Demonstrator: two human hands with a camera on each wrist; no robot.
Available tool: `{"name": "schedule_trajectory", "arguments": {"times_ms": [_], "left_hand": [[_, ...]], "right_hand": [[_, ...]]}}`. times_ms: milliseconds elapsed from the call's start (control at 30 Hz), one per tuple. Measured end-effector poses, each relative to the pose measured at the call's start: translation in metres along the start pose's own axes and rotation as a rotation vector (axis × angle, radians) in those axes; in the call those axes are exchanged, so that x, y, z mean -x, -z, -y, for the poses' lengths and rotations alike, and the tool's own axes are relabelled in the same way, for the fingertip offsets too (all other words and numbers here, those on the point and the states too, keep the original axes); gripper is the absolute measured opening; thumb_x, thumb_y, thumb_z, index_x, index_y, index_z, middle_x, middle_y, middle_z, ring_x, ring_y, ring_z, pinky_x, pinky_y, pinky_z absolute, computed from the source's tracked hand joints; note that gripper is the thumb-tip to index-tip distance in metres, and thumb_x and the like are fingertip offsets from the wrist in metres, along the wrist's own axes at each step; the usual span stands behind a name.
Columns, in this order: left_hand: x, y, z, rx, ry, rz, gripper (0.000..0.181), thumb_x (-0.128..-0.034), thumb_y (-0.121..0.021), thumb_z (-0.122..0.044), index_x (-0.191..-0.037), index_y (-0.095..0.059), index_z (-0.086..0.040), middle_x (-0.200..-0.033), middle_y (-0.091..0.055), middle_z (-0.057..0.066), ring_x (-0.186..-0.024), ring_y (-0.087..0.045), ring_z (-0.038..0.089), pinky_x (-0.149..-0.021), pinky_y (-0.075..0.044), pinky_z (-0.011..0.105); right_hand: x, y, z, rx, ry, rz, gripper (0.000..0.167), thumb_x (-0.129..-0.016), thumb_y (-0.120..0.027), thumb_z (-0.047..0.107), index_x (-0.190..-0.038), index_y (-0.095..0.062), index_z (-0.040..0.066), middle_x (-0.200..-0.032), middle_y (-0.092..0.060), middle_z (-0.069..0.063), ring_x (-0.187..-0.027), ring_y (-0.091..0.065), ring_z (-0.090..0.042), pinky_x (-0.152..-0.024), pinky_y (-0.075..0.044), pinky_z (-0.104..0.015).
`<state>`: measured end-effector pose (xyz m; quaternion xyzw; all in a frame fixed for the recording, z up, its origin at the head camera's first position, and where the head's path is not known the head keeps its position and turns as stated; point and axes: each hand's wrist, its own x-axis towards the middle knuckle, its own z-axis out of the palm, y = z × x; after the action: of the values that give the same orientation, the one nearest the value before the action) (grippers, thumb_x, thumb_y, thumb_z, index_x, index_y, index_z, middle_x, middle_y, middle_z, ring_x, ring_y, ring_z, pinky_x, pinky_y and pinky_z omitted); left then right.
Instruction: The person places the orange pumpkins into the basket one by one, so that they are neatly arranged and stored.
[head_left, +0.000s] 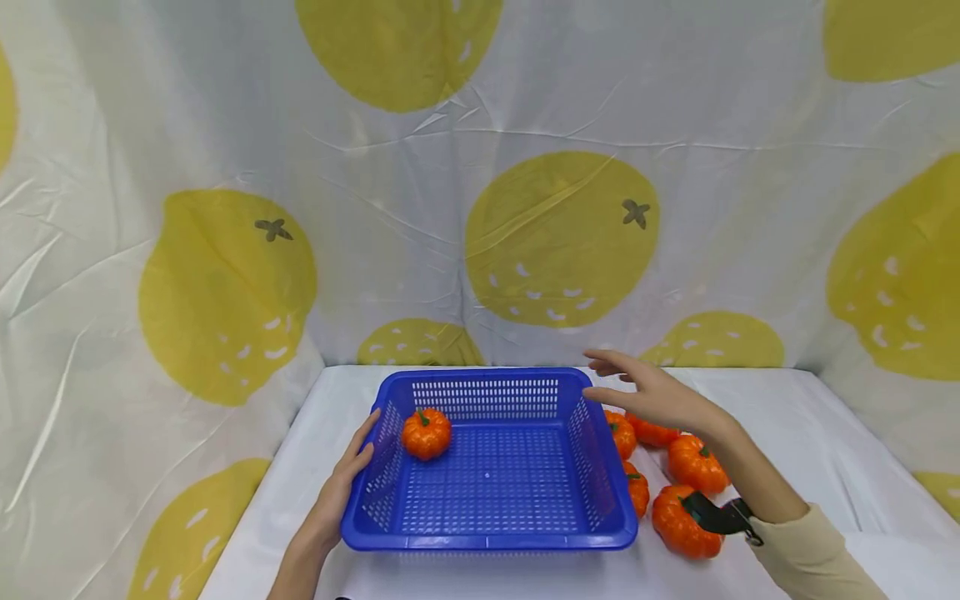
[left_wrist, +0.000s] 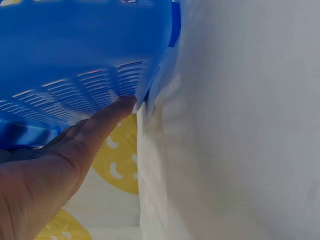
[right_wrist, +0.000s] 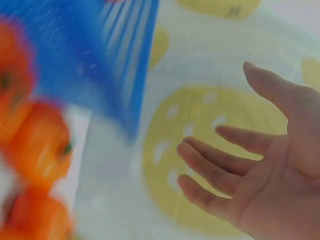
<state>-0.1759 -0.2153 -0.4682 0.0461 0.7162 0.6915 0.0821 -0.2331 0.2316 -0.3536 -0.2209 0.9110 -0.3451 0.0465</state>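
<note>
Blue basket, on the surface: presumably light, stiff; lift by both side rims. Loose pumpkins, beside its right wall: likely light, firm, slippery; grasp round the body. Left grip: fingers extended against basket's left wall, not clasping. Single pumpkin: inside, far left. Right grip: wide, holding nothing, near far-right corner.

Lemon-print cloth hangs behind a white table.
</note>
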Motion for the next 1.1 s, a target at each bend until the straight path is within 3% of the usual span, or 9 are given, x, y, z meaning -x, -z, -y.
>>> {"name": "schedule_trajectory", "arguments": {"times_ms": [333, 400, 467, 500, 600, 700, 767, 967, 1100], "left_hand": [[0.001, 0.003, 0.0, 0.006, -0.002, 0.009, 0.056, -0.1118, -0.029, -0.039, -0.166, -0.017, -0.033, -0.176, 0.0, 0.009, -0.161, 0.002, 0.043, -0.123, 0.005, 0.072], [0.001, 0.003, 0.0, 0.008, -0.006, 0.011, 0.057, -0.1118, -0.029, -0.039, -0.167, -0.016, -0.032, -0.176, 0.0, 0.009, -0.161, 0.002, 0.043, -0.123, 0.005, 0.072], [0.0, 0.003, 0.0, 0.01, -0.006, 0.014, 0.057, -0.1118, -0.029, -0.039, -0.167, -0.016, -0.031, -0.176, 0.001, 0.009, -0.161, 0.002, 0.043, -0.123, 0.005, 0.072], [0.0, 0.003, 0.0, 0.009, -0.006, 0.016, 0.057, -0.1118, -0.029, -0.039, -0.167, -0.016, -0.031, -0.176, 0.001, 0.009, -0.161, 0.002, 0.043, -0.123, 0.005, 0.072], [0.0, 0.003, -0.001, 0.016, -0.008, 0.022, 0.057, -0.1119, -0.029, -0.039, -0.167, -0.016, -0.031, -0.176, 0.001, 0.009, -0.161, 0.002, 0.042, -0.123, 0.003, 0.071], [-0.001, 0.003, -0.001, 0.021, -0.014, 0.025, 0.057, -0.112, -0.029, -0.038, -0.167, -0.016, -0.03, -0.176, 0.002, 0.009, -0.16, 0.001, 0.042, -0.123, 0.002, 0.069], [-0.001, 0.004, 0.0, 0.022, -0.016, 0.023, 0.057, -0.112, -0.029, -0.037, -0.167, -0.016, -0.03, -0.176, 0.002, 0.009, -0.16, 0.001, 0.042, -0.123, 0.001, 0.069], [-0.002, 0.004, 0.001, 0.018, -0.005, 0.022, 0.057, -0.1118, -0.029, -0.039, -0.167, -0.015, -0.031, -0.176, 0.002, 0.009, -0.16, 0.0, 0.042, -0.123, 0.001, 0.07], [-0.002, 0.004, 0.001, 0.022, -0.006, 0.027, 0.057, -0.1119, -0.029, -0.039, -0.167, -0.015, -0.031, -0.176, 0.002, 0.008, -0.159, -0.002, 0.041, -0.123, -0.002, 0.068]], "right_hand": [[0.09, 0.019, -0.074, 0.13, -0.167, -0.165, 0.073, -0.098, -0.069, 0.038, -0.155, -0.04, 0.002, -0.147, -0.052, -0.03, -0.131, -0.048, -0.052, -0.098, -0.043, -0.074], [0.105, 0.018, -0.089, 0.135, -0.199, -0.19, 0.074, -0.098, -0.07, 0.038, -0.155, -0.039, 0.002, -0.147, -0.051, -0.031, -0.13, -0.048, -0.052, -0.096, -0.043, -0.071], [0.118, 0.016, -0.102, 0.146, -0.214, -0.216, 0.074, -0.097, -0.071, 0.036, -0.155, -0.04, 0.003, -0.146, -0.051, -0.032, -0.127, -0.05, -0.049, -0.101, -0.047, -0.052], [0.124, 0.014, -0.108, 0.15, -0.216, -0.226, 0.073, -0.097, -0.072, 0.035, -0.155, -0.04, 0.003, -0.146, -0.051, -0.032, -0.128, -0.052, -0.041, -0.101, -0.047, -0.041], [0.138, 0.008, -0.123, 0.15, -0.214, -0.246, 0.072, -0.097, -0.073, 0.032, -0.155, -0.042, 0.004, -0.145, -0.053, -0.031, -0.121, -0.054, -0.003, -0.087, -0.041, -0.014], [0.144, 0.002, -0.133, 0.124, -0.196, -0.257, 0.071, -0.096, -0.074, 0.028, -0.154, -0.043, 0.004, -0.143, -0.056, -0.031, -0.106, -0.039, 0.025, -0.081, -0.039, -0.006], [0.143, -0.003, -0.138, 0.099, -0.178, -0.255, 0.071, -0.095, -0.075, 0.026, -0.153, -0.043, 0.002, -0.142, -0.056, -0.032, -0.107, -0.035, 0.029, -0.082, -0.042, -0.006], [0.139, -0.015, -0.142, 0.067, -0.18, -0.236, 0.071, -0.095, -0.075, 0.026, -0.153, -0.043, 0.001, -0.145, -0.055, -0.03, -0.11, -0.046, 0.022, -0.084, -0.049, -0.011], [0.136, -0.021, -0.141, 0.072, -0.22, -0.233, 0.072, -0.095, -0.075, 0.03, -0.153, -0.044, 0.002, -0.144, -0.056, -0.029, -0.118, -0.067, -0.018, -0.083, -0.052, -0.015]]}}
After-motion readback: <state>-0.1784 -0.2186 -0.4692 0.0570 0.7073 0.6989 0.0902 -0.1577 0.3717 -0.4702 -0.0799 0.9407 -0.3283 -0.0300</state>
